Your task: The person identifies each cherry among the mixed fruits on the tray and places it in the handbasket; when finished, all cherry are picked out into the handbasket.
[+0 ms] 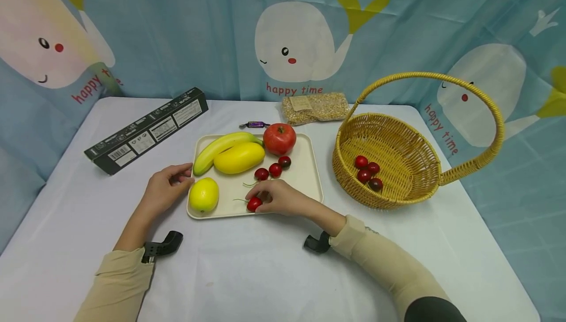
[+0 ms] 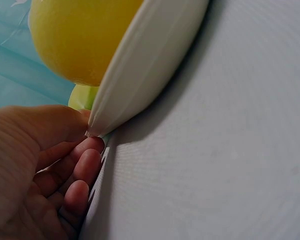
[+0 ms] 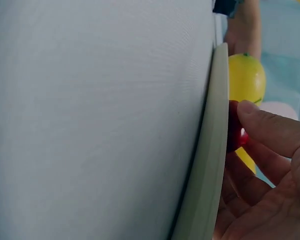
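Note:
On the cream tray (image 1: 230, 209) lie a banana (image 1: 223, 149), a yellow mango (image 1: 239, 158), a yellow lemon (image 1: 204, 194), a red apple (image 1: 279, 139) and several dark red cherries (image 1: 275, 170). My right hand (image 1: 283, 198) has its thumb and fingers around a cherry (image 3: 234, 127) near the tray's front edge; the stem points left. At the tray's left side, my left hand (image 1: 165, 189) pinches the rim between thumb and fingers, beside the lemon. In the left wrist view, the thumb tip touches the tray corner (image 2: 97, 120).
A yellow woven basket (image 1: 384, 130) with a tall handle stands right of the tray, several cherries (image 1: 364, 175) inside. A long dark box (image 1: 148, 130) lies back left. Behind the tray are a bag of grains (image 1: 316, 108) and a small purple-wrapped item (image 1: 254, 125).

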Action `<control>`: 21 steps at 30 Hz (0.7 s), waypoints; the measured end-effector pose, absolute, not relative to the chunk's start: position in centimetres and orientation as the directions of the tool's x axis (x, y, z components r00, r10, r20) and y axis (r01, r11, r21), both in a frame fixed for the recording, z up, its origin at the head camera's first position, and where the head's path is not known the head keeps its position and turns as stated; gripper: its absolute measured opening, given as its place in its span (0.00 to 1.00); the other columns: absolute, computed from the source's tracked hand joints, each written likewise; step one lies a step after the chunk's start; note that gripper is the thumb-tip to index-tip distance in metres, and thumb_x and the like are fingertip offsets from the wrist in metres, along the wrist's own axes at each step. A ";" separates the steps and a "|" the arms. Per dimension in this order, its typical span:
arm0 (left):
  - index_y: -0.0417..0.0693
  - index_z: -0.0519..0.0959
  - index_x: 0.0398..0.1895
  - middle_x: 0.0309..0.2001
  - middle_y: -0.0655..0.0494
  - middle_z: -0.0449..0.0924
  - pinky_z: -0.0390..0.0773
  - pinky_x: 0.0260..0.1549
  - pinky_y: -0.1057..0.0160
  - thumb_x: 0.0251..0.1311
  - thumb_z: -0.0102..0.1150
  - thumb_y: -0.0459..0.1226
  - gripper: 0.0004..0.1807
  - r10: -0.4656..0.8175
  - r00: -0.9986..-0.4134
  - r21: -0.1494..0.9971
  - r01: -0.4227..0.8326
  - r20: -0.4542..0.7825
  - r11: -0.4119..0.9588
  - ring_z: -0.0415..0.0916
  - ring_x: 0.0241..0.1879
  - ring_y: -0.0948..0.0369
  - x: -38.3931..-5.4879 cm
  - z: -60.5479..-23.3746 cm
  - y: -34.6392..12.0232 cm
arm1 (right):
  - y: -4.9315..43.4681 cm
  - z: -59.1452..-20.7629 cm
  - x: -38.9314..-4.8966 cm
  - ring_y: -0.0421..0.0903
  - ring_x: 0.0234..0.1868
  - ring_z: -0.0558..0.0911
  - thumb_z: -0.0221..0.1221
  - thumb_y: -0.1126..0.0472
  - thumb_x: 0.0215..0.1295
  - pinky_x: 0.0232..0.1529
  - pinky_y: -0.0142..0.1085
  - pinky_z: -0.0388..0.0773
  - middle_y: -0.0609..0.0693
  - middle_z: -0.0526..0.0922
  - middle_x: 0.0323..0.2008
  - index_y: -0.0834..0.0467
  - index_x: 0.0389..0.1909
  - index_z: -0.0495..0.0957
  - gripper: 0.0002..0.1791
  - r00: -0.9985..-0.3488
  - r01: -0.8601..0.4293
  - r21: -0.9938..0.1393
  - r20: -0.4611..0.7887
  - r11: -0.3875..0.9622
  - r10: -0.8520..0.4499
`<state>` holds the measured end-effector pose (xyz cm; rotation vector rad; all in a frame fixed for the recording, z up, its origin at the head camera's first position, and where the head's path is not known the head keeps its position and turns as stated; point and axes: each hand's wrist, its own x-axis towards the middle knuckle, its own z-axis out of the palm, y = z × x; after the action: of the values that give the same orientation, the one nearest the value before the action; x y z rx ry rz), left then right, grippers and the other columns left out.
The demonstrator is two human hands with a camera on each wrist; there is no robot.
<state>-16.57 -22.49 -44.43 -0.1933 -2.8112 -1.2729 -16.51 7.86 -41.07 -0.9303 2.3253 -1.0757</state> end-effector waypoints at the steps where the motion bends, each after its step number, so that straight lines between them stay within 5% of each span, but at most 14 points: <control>1: 0.36 0.72 0.57 0.40 0.46 0.77 0.65 0.30 0.76 0.60 0.57 0.39 0.24 0.093 -0.991 0.745 0.134 0.097 0.653 0.66 0.35 0.58 -16.6 -44.4 -22.5 | 7.8 -41.1 -16.5 0.41 0.31 0.73 0.65 0.67 0.53 0.33 0.28 0.72 0.46 0.80 0.38 0.57 0.45 0.80 0.16 -0.690 -0.403 -0.776 -0.091 0.486 -0.718; 11: 0.36 0.72 0.57 0.40 0.46 0.77 0.65 0.30 0.75 0.60 0.57 0.39 0.23 0.102 -0.989 0.740 0.146 0.105 0.656 0.66 0.35 0.59 -16.6 -44.6 -22.6 | 8.3 -40.4 -16.5 0.40 0.33 0.75 0.66 0.65 0.53 0.35 0.28 0.75 0.44 0.79 0.39 0.55 0.45 0.80 0.17 -0.703 -0.412 -0.761 -0.084 0.501 -0.706; 21: 0.36 0.72 0.57 0.40 0.46 0.77 0.65 0.29 0.75 0.60 0.57 0.37 0.23 0.104 -0.988 0.747 0.155 0.116 0.646 0.66 0.34 0.60 -16.6 -44.5 -22.5 | 12.5 -35.9 -17.6 0.44 0.40 0.77 0.65 0.64 0.55 0.39 0.35 0.76 0.47 0.80 0.42 0.56 0.47 0.79 0.17 -0.801 -0.380 -0.805 0.039 0.456 -0.598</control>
<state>-16.57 -22.51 -44.48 -0.2202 -2.7935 -1.2769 -17.60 12.52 -35.94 -0.8435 2.4577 -1.2630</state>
